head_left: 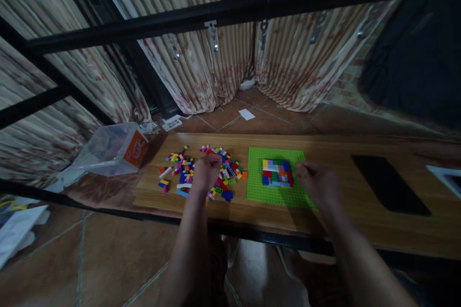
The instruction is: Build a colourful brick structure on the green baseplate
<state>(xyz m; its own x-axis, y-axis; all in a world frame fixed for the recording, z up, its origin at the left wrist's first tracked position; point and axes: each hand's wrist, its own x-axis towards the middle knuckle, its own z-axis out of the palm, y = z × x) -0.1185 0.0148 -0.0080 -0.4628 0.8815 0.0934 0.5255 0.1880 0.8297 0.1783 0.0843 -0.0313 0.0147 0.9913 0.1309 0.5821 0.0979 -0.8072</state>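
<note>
A green studded baseplate (254, 172) lies on the wooden tabletop, bearing a low, roughly square build of multicoloured toy bricks (277, 172). To its left spreads a loose heap of small toy bricks (187, 168) in many colours. My left hand (206, 172) is over this heap, thumb and fingers drawn together; whatever may be between them is too small to make out. Just right of the build, above the baseplate's right side, my right hand (319, 183) has its fingers pinched. I cannot make out anything in that pinch.
A clear plastic box (108, 148) with an orange label stands left of the tabletop (223, 216). On the right lie a flat black slab (391, 184) and a white-edged object (446, 177). A dark metal bar (230, 9) crosses above, before striped curtains (201, 72).
</note>
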